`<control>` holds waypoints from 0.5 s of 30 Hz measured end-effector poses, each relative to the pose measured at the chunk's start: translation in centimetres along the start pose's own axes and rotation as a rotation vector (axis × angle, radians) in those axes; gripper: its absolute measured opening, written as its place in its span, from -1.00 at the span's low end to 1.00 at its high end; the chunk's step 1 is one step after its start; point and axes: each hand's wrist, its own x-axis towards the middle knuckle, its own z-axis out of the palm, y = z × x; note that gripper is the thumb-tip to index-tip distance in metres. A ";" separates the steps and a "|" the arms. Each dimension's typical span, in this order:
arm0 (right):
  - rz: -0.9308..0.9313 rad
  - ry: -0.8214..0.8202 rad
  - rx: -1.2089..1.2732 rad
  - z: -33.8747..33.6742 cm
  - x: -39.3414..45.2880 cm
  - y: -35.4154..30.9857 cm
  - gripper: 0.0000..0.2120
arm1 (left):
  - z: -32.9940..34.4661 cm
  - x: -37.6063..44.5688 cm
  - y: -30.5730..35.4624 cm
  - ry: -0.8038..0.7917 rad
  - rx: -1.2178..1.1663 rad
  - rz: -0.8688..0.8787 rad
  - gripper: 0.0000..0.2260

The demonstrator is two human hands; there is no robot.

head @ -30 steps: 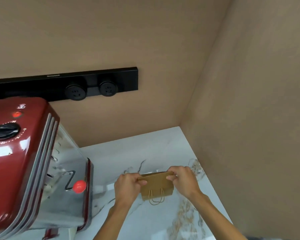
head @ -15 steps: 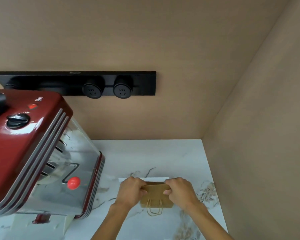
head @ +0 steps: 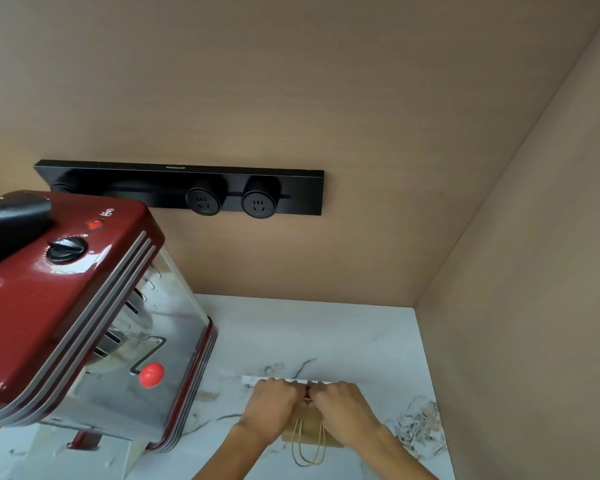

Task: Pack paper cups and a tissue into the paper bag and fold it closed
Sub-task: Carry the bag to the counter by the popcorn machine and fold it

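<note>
A small brown paper bag with twine handles stands on the marble counter near the bottom of the view. My left hand and my right hand both press down on its top edge, knuckles nearly touching at the middle. The hands hide the bag's top and whatever is inside. A thin white strip, maybe a tissue or paper, shows just beyond my fingers. No paper cups are visible.
A large red and chrome appliance with a black dial and a red knob fills the left side, close to my left hand. A black socket rail is on the back wall. A beige side wall closes the right.
My hands have slid together from the bag's two top corners to its middle, pressing the top lower. The camera has tilted, so the bag sits lower in view.
</note>
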 end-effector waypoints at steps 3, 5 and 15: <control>-0.042 0.052 -0.012 0.8 -0.3 0.3 -0.60 | -0.6 -0.9 0.1 -0.012 0.050 0.054 -0.81; -0.066 0.099 -0.004 1.4 -0.6 0.3 -0.53 | -0.2 -1.3 0.0 -0.007 0.060 0.090 -0.71; -0.075 0.011 0.052 -0.4 -1.2 1.1 -0.39 | 0.0 -1.2 -1.0 -0.021 0.149 0.167 -0.58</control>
